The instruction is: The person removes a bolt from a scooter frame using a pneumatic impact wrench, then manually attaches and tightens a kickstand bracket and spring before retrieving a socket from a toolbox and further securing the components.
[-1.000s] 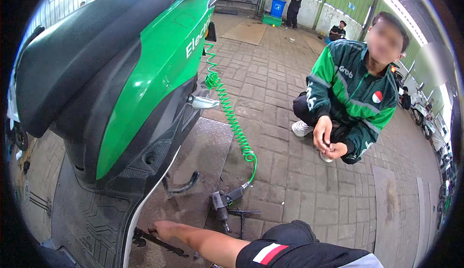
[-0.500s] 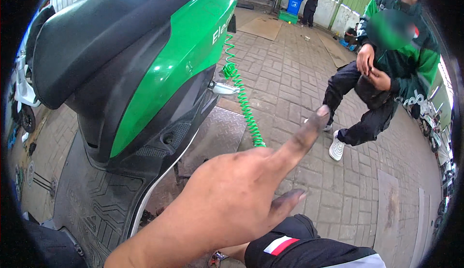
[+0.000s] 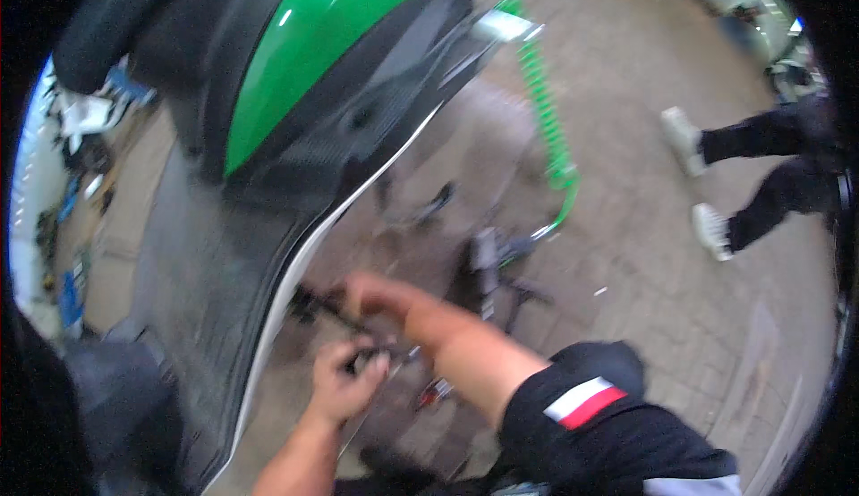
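Low beside the scooter's point(image 3: 318, 58) white-edged footboard, my left hand point(image 3: 344, 380) is closed round the near end of a dark rod-like tool point(image 3: 335, 311), whose exact kind is blurred. My right hand point(image 3: 369, 295) reaches in from the right, past the rod, close under the footboard's edge. Motion smears its fingers, so its grip does not show. The rod's far end meets dark parts under the scooter's side. The scooter has green and black panels and a grey ribbed footboard point(image 3: 201, 263).
A dark air tool point(image 3: 486, 259) lies on the paving right of my hands, joined to a green coiled hose point(image 3: 544, 107). Small metal pieces point(image 3: 434, 393) lie near my right forearm. Another person's legs in dark trousers and white shoes point(image 3: 711, 230) stand at the right.
My left hand, pointing to the right before, has dropped to the scooter's lower side and closed on the tool. My right hand has come into view. The view has tilted down.
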The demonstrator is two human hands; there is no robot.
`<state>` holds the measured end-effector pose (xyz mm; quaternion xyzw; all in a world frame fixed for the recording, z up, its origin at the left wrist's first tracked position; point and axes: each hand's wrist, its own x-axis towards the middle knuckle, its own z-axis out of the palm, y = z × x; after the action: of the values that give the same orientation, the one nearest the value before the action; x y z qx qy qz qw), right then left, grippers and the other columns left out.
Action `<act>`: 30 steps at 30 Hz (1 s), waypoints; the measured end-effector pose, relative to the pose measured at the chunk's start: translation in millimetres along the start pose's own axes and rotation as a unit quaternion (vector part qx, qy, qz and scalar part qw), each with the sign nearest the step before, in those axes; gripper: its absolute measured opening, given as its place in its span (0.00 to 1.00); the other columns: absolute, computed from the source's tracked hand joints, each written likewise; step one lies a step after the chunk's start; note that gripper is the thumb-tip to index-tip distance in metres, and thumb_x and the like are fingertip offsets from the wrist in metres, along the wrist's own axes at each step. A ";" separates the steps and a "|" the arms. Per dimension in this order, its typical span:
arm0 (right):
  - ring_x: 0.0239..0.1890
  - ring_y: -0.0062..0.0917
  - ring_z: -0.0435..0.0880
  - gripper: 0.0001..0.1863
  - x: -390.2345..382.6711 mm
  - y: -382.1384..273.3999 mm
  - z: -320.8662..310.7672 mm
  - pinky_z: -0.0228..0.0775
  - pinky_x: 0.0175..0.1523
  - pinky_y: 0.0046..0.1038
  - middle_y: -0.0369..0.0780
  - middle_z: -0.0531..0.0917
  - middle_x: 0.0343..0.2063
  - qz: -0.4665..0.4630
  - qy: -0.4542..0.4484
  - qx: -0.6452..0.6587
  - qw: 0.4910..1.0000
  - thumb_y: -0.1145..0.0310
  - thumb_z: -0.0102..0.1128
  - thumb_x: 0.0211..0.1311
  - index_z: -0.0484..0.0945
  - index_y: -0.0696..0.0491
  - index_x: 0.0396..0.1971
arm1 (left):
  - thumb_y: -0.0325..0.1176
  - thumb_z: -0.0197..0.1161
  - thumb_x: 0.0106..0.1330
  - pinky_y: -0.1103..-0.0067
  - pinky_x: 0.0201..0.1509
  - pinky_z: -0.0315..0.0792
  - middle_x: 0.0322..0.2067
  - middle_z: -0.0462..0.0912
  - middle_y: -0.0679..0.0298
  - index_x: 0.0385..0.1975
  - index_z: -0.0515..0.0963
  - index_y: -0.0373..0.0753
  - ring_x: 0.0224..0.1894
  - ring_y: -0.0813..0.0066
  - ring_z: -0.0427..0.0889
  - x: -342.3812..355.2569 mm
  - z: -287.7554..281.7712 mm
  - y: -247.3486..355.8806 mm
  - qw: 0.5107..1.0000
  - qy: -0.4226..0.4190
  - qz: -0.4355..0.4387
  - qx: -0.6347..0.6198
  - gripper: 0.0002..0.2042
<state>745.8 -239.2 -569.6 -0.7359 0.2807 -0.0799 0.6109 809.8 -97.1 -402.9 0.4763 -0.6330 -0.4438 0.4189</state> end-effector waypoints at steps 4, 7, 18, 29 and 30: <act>0.39 0.36 0.80 0.15 -11.7 -38.1 -0.2 0.70 0.47 0.33 0.46 0.82 0.38 -0.002 0.065 -0.056 0.996 0.67 0.53 0.60 0.76 0.53 0.46 | 0.23 0.56 0.63 0.79 0.35 0.73 0.32 0.77 0.60 0.38 0.72 0.33 0.29 0.75 0.76 -66.4 -61.5 -59.1 0.966 0.202 -0.151 0.048 0.06; 0.41 0.41 0.79 0.15 -7.0 -31.9 1.1 0.70 0.48 0.36 0.47 0.81 0.39 -0.003 0.086 -0.028 0.996 0.66 0.54 0.58 0.77 0.50 0.45 | 0.27 0.61 0.60 0.80 0.40 0.73 0.36 0.79 0.59 0.39 0.74 0.30 0.34 0.73 0.77 -62.8 -80.6 -72.2 0.912 0.216 -0.042 0.345 0.10; 0.40 0.46 0.78 0.12 -18.8 -27.8 1.2 0.69 0.46 0.41 0.49 0.81 0.33 -0.073 0.112 -0.032 0.990 0.64 0.53 0.55 0.78 0.53 0.36 | 0.18 0.57 0.56 0.75 0.55 0.66 0.53 0.69 0.58 0.63 0.50 0.36 0.50 0.69 0.71 -25.7 -61.4 -113.5 0.950 0.264 -0.162 0.035 0.34; 0.40 0.45 0.78 0.09 -5.2 -13.3 9.4 0.69 0.46 0.43 0.48 0.80 0.32 -0.132 0.138 -0.004 0.982 0.65 0.54 0.55 0.77 0.53 0.33 | 0.29 0.55 0.53 0.65 0.60 0.62 0.53 0.71 0.58 0.57 0.64 0.36 0.55 0.64 0.70 -13.7 -63.0 -102.3 0.889 0.328 -0.132 -0.291 0.27; 0.40 0.45 0.78 0.10 -4.1 -10.9 10.0 0.69 0.46 0.43 0.48 0.80 0.32 -0.124 0.142 -0.008 0.982 0.64 0.54 0.56 0.77 0.53 0.34 | 0.29 0.55 0.53 0.65 0.60 0.62 0.53 0.71 0.58 0.57 0.64 0.36 0.55 0.64 0.70 -10.7 -60.4 -101.2 0.889 0.329 -0.135 -0.289 0.27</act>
<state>750.5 -227.5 -560.8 -0.7509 0.2721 -0.2566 0.5444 892.8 -112.0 -486.0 0.5335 -0.2326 -0.4774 0.6583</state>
